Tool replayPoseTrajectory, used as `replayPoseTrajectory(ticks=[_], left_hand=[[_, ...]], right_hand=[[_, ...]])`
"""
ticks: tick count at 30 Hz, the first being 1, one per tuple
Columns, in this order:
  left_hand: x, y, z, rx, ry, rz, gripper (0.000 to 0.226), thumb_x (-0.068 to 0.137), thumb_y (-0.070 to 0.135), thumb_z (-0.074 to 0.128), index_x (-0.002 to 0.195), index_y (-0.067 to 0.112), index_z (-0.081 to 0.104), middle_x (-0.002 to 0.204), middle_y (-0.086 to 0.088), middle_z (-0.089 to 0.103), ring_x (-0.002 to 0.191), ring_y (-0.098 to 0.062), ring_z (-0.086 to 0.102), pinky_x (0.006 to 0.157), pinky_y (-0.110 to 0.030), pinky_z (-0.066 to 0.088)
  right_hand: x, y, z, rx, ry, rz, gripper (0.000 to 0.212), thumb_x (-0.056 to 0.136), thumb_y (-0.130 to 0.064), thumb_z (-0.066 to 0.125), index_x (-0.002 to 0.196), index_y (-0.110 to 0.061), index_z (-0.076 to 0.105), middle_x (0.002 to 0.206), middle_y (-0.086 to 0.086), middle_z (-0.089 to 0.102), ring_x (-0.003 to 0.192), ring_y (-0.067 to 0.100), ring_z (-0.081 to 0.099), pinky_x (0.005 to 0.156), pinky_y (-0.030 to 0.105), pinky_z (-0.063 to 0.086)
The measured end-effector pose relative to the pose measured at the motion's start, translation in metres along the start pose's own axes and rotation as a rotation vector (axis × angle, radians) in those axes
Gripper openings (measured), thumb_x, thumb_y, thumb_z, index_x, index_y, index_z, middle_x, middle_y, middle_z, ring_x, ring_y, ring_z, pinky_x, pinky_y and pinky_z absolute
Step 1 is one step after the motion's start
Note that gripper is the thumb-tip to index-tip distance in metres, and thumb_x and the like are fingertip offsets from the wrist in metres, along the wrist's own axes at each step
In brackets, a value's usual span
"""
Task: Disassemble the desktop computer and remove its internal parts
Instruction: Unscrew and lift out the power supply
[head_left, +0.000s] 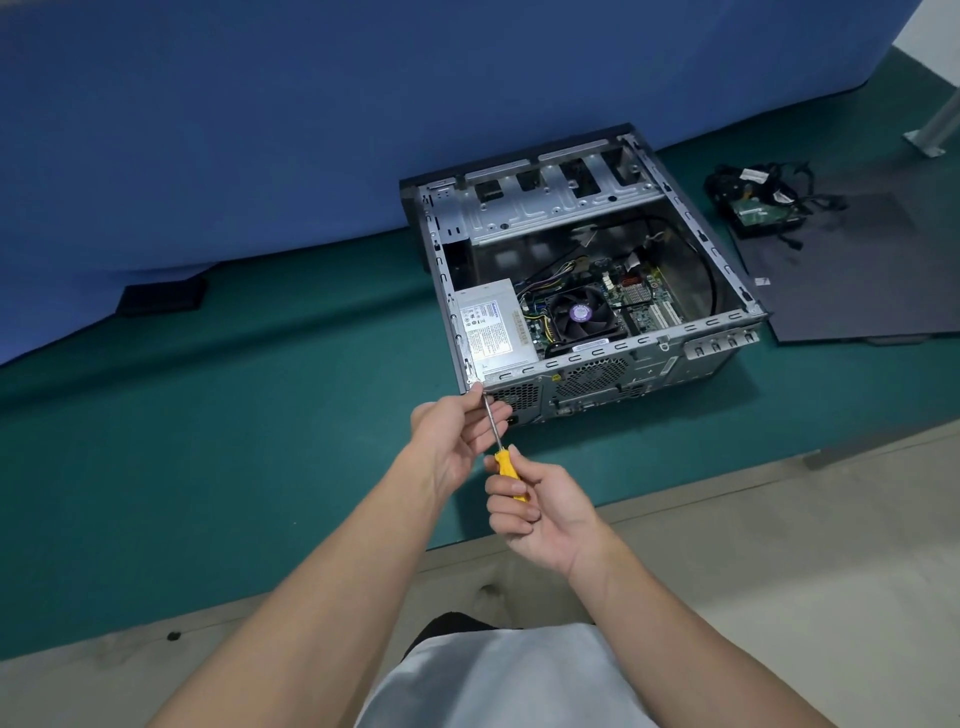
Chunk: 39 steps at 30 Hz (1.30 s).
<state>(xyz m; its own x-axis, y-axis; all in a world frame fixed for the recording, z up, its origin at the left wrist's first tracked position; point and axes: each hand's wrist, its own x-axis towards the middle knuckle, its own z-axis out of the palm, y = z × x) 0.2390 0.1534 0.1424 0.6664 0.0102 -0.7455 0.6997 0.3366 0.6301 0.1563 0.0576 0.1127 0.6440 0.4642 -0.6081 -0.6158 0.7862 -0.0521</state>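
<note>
A blue partition (311, 130) fills the far side of the room from 9 o'clock round to 1 o'clock. A green mat (208, 441) runs in front of it, with a pale beige surface along its near edge.

The desktop computer case (649, 369) lies flat on the mat, a little toward 1 o'clock from the middle of the scene. It is open on top and its perforated rear panel faces the person. At 3 o'clock from the case a dark side panel (857, 291) lies flat just beside it. A loose drive (758, 208) in a tangle of black cables sits on that panel's far end, at about 2 o'clock.

Inside the case, a bare metal drive cage (545, 202) spans the 12 o'clock side. The grey power supply (493, 327) sits in the 8 o'clock corner. Just beside it at 3 o'clock is the black cooler fan (579, 314), on the green motherboard (639, 296).

Both bare arms reach in from 6 o'clock. The left hand (457, 431) is at the case's 7 o'clock rear corner, its grip pinched on the thin steel shaft of a screwdriver (503, 462). The right hand (540, 509) is just behind, toward 5 o'clock, its grip curled round the yellow handle. The tip touches the rear panel at that corner. I cannot tell whether it sits in a screw.
</note>
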Motion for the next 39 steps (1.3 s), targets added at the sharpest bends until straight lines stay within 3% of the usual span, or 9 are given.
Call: replayPoseTrajectory(ticks=[4, 10, 14, 19, 25, 28, 31, 34, 39], left_hand=[[-0.001, 0.0, 0.001, -0.002, 0.009, -0.001, 0.018, 0.093, 0.006, 0.062, 0.103, -0.009, 0.06, 0.085, -0.024, 0.072, 0.072, -0.028, 0.073, 0.065, -0.033, 0.061], [-0.001, -0.001, 0.002, -0.006, 0.009, -0.006, 0.023, 0.092, 0.007, 0.063, 0.105, -0.012, 0.06, 0.081, -0.024, 0.072, 0.068, -0.026, 0.073, 0.061, -0.031, 0.061], [-0.001, 0.0, 0.002, -0.006, 0.012, -0.007, 0.03, 0.092, 0.008, 0.063, 0.112, -0.015, 0.058, 0.085, -0.025, 0.071, 0.067, -0.026, 0.073, 0.059, -0.031, 0.06], [-0.003, 0.0, 0.003, -0.01, 0.011, -0.009, 0.031, 0.093, 0.008, 0.062, 0.113, -0.015, 0.058, 0.092, -0.027, 0.07, 0.065, -0.025, 0.072, 0.056, -0.03, 0.06], [-0.005, -0.004, 0.003, 0.036, 0.029, 0.037, 0.024, 0.085, -0.006, 0.067, 0.105, -0.018, 0.061, 0.084, -0.025, 0.07, 0.065, -0.022, 0.072, 0.059, -0.027, 0.06], [-0.003, -0.008, 0.006, 0.031, 0.067, 0.079, 0.019, 0.083, -0.016, 0.063, 0.101, -0.019, 0.061, 0.072, -0.023, 0.069, 0.059, -0.022, 0.071, 0.06, -0.027, 0.06], [-0.002, -0.009, 0.008, 0.016, 0.082, 0.096, 0.007, 0.083, -0.018, 0.06, 0.089, -0.015, 0.06, 0.064, -0.02, 0.068, 0.06, -0.023, 0.071, 0.064, -0.03, 0.061], [-0.002, -0.009, 0.007, 0.009, 0.08, 0.103, 0.007, 0.084, -0.019, 0.058, 0.083, -0.012, 0.059, 0.067, -0.021, 0.068, 0.06, -0.023, 0.071, 0.062, -0.03, 0.061], [-0.004, -0.011, 0.008, -0.012, 0.089, 0.12, 0.006, 0.084, -0.018, 0.06, 0.082, -0.012, 0.06, 0.067, -0.021, 0.069, 0.062, -0.024, 0.072, 0.062, -0.028, 0.061]], right_hand=[[0.0, -0.001, 0.001, -0.081, 0.031, -0.054, 0.028, 0.097, -0.029, 0.046, 0.082, -0.007, 0.053, 0.051, -0.005, 0.028, 0.034, 0.005, 0.017, 0.031, 0.017, 0.014], [0.009, 0.013, 0.018, -0.737, 0.458, -0.327, 0.037, 0.104, -0.037, 0.031, 0.078, -0.014, 0.044, 0.05, -0.006, 0.033, 0.038, 0.008, 0.024, 0.038, 0.019, 0.021], [0.011, 0.021, 0.024, -1.194, 0.649, -0.447, 0.04, 0.104, -0.035, 0.025, 0.08, -0.015, 0.05, 0.078, 0.004, 0.055, 0.069, 0.023, 0.048, 0.064, 0.033, 0.038], [0.013, 0.029, 0.028, -1.61, 0.813, -0.549, 0.029, 0.101, -0.017, 0.031, 0.111, -0.001, 0.053, 0.106, 0.019, 0.064, 0.099, 0.036, 0.059, 0.068, 0.032, 0.035], [0.009, 0.023, 0.032, -1.442, 0.705, -0.49, 0.033, 0.103, -0.025, 0.029, 0.108, -0.005, 0.054, 0.099, 0.015, 0.06, 0.093, 0.033, 0.056, 0.073, 0.038, 0.043], [0.001, 0.013, 0.028, -0.83, 0.455, -0.341, 0.029, 0.103, -0.034, 0.037, 0.092, -0.009, 0.049, 0.069, 0.008, 0.049, 0.052, 0.018, 0.045, 0.047, 0.029, 0.04], [-0.017, -0.002, 0.011, -0.457, 0.2, -0.074, 0.032, 0.1, -0.035, 0.045, 0.093, -0.006, 0.056, 0.071, 0.014, 0.059, 0.057, 0.022, 0.055, 0.052, 0.028, 0.046], [-0.03, -0.011, 0.0, -0.489, 0.029, 0.045, 0.026, 0.098, -0.026, 0.048, 0.099, -0.002, 0.06, 0.087, 0.019, 0.067, 0.069, 0.028, 0.065, 0.056, 0.029, 0.049], [-0.027, -0.01, 0.003, -0.62, 0.053, -0.11, 0.018, 0.102, -0.01, 0.041, 0.094, 0.002, 0.053, 0.073, 0.018, 0.066, 0.052, 0.018, 0.059, 0.047, 0.022, 0.047]])
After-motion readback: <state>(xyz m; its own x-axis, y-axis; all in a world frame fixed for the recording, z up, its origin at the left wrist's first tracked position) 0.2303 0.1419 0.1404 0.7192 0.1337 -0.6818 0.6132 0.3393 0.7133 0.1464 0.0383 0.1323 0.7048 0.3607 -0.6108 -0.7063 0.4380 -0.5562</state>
